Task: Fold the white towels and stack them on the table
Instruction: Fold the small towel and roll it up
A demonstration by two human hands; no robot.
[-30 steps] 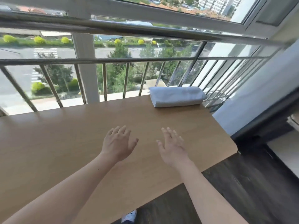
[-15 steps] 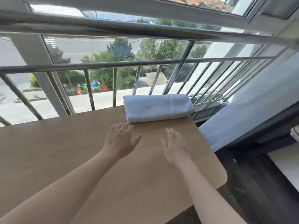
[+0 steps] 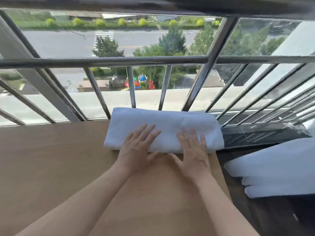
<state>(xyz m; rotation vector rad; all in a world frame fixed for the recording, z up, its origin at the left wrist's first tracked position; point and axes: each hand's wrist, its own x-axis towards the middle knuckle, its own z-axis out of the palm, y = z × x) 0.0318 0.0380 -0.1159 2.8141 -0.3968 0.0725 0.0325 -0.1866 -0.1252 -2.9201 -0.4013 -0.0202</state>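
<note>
A folded white towel (image 3: 163, 123) lies at the far right corner of the wooden table (image 3: 51, 159), against the window railing. My left hand (image 3: 138, 149) rests flat on the towel's near left part, fingers spread, thumb below its front edge. My right hand (image 3: 192, 152) lies flat on the towel's near right part, fingers apart. Neither hand grips the cloth. Off the table to the right sits a pile of white fabric (image 3: 276, 169), possibly more towels.
A metal railing (image 3: 129, 60) with slanted bars runs just behind the table in front of the window. A dark sill (image 3: 255, 133) lies right of the towel. The table's right edge drops to a dark floor (image 3: 272, 218).
Both hands reached forward from above the bare table and now lie on the towel. The camera moved closer and tilted down, bringing the white pile at right into view.
</note>
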